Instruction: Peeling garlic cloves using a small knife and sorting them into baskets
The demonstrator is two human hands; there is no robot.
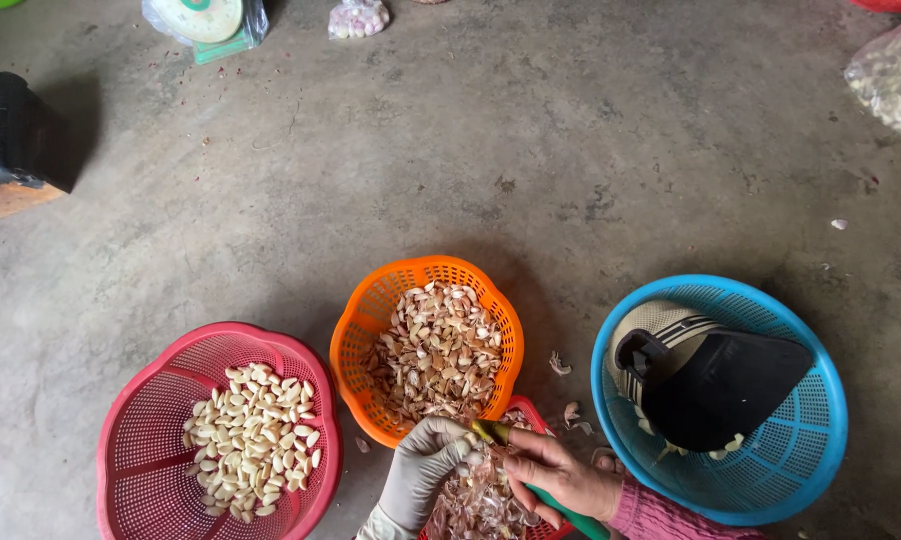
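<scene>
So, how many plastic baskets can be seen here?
4: red basket left, orange basket centre, blue basket right, and a fourth basket, red, mostly hidden under the hands.

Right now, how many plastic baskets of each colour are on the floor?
Red plastic baskets: 2, a big one with peeled cloves and a small one under the hands
Orange plastic basket: 1
Blue plastic basket: 1
Total: 4
</scene>
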